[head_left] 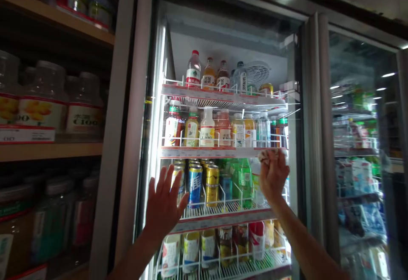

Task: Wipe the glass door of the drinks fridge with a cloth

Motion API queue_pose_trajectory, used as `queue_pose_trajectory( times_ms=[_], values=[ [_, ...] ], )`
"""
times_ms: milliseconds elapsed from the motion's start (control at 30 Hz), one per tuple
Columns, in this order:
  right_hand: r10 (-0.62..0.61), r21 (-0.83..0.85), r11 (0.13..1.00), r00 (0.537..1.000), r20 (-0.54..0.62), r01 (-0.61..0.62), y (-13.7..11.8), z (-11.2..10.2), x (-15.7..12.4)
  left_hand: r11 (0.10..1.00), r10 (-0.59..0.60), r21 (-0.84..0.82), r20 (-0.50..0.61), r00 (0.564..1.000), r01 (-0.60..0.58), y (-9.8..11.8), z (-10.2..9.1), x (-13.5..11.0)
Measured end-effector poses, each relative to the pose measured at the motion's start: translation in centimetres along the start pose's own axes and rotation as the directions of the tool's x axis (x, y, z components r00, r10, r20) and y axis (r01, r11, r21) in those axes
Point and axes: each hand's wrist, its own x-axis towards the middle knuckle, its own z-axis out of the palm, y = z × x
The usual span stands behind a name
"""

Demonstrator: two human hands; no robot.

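Note:
My right hand is closed round a small crumpled pale cloth, held up at the glass door of a drinks fridge, level with the second shelf's price strip. Most of the cloth is hidden in the fingers. My left hand is raised on the left side of the same door, fingers spread, holding nothing; whether its palm touches the glass I cannot tell. Behind it stand a blue can and a gold can. A green bottle shows to the left of my right hand.
Inside the lit fridge, wire shelves carry several bottles, among them a red-capped bottle, with cartons and cups lower down. On the left stands an open wooden shelf of large bottles. A second glass-door fridge adjoins on the right.

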Motion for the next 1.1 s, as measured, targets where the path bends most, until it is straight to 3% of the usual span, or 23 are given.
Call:
queue_pose_trajectory(
  times_ms=[67, 133, 167, 200, 267, 333, 367, 433, 500, 533, 600, 667, 700, 733, 800, 867, 933, 967, 1033, 1100],
  values=[
    [-0.172, 0.064, 0.984, 0.981, 0.091, 0.166, -1.0, 0.0, -0.9, 1.000, -0.006, -0.003, 0.007, 1.000, 0.007, 0.1, 0.0, 0.0],
    [-0.372, 0.136, 0.927, 0.908, 0.191, 0.351, -1.5, 0.0, -1.5, 1.000, -0.006, -0.009, 0.013, 1.000, 0.006, 0.1, -0.1, 0.1],
    [-0.389, 0.137, 0.920, 0.899, 0.204, 0.367, -1.2, 0.1, -1.5, 1.000, -0.012, -0.017, 0.014, 1.000, 0.012, 0.1, -0.1, 0.1],
    [-0.336, 0.105, 0.941, 0.924, 0.180, 0.322, -0.6, 0.1, -1.3, 1.000, -0.012, -0.025, 0.016, 1.000, 0.012, 0.0, -0.1, 0.1],
    [-0.095, 0.005, 0.995, 0.994, 0.059, 0.095, 1.1, 0.3, -0.5, 0.999, -0.022, -0.041, 0.014, 1.000, 0.022, 0.0, -0.1, 0.0],
    [0.083, -0.044, 0.995, 0.995, -0.047, -0.085, 2.6, 0.4, 0.0, 0.998, -0.033, -0.052, 0.013, 0.999, 0.034, 0.0, -0.1, 0.0],
    [0.088, -0.046, 0.995, 0.995, -0.056, -0.091, 3.0, 0.3, 0.0, 0.998, -0.030, -0.049, 0.012, 0.999, 0.031, 0.0, -0.1, 0.0],
    [-0.093, -0.021, 0.995, 0.994, 0.052, 0.095, 3.6, 0.1, -0.3, 0.999, -0.019, -0.030, 0.005, 1.000, 0.019, 0.0, 0.0, 0.0],
    [-0.286, 0.011, 0.957, 0.943, 0.172, 0.289, 4.5, -0.2, 0.0, 1.000, -0.006, -0.012, 0.003, 1.000, 0.006, 0.0, 0.0, 0.0],
    [-0.287, -0.004, 0.956, 0.941, 0.179, 0.292, 5.2, -0.3, 0.5, 1.000, -0.007, -0.013, 0.002, 1.000, 0.007, 0.0, 0.1, 0.0],
    [-0.076, -0.087, 0.993, 0.995, 0.058, 0.081, 6.7, -0.3, 2.0, 1.000, -0.011, -0.019, 0.005, 1.000, 0.011, 0.0, 0.0, 0.0],
    [0.133, -0.094, 0.986, 0.988, -0.075, -0.140, 7.5, -0.2, 3.1, 1.000, -0.005, -0.018, 0.007, 1.000, 0.006, 0.0, 0.0, 0.1],
    [0.158, -0.077, 0.983, 0.983, -0.098, -0.166, 7.3, -0.1, 3.2, 1.000, -0.005, -0.016, 0.008, 1.000, 0.005, 0.1, 0.0, 0.1],
    [0.123, -0.056, 0.990, 0.989, -0.083, -0.128, 6.9, 0.0, 3.0, 1.000, -0.005, -0.015, 0.007, 1.000, 0.005, 0.1, -0.1, 0.1],
    [-0.088, -0.001, 0.996, 0.995, 0.037, 0.088, 5.5, 0.0, 2.2, 1.000, -0.008, -0.016, 0.006, 1.000, 0.008, 0.1, -0.1, 0.1],
    [-0.265, 0.055, 0.964, 0.954, 0.142, 0.260, 4.8, 0.2, 1.9, 1.000, -0.011, -0.014, 0.012, 1.000, 0.011, 0.2, -0.1, 0.2],
    [-0.191, 0.043, 0.981, 0.976, 0.102, 0.188, 5.3, 0.6, 3.0, 1.000, -0.005, 0.005, 0.018, 1.000, 0.005, 0.1, -0.1, 0.1],
    [-0.062, 0.020, 0.998, 0.998, 0.021, 0.062, 5.8, 0.9, 3.9, 1.000, -0.002, 0.016, 0.019, 1.000, 0.002, 0.1, 0.0, 0.1],
    [0.157, 0.015, 0.988, 0.981, -0.114, -0.156, 6.0, 1.7, 5.7, 1.000, 0.003, 0.031, 0.020, 1.000, -0.004, -0.1, 0.1, -0.1],
    [0.127, 0.038, 0.992, 0.987, -0.095, -0.124, 4.5, 2.2, 6.2, 0.999, 0.002, 0.037, 0.026, 1.000, -0.003, -0.2, 0.1, -0.3]
  ],
)
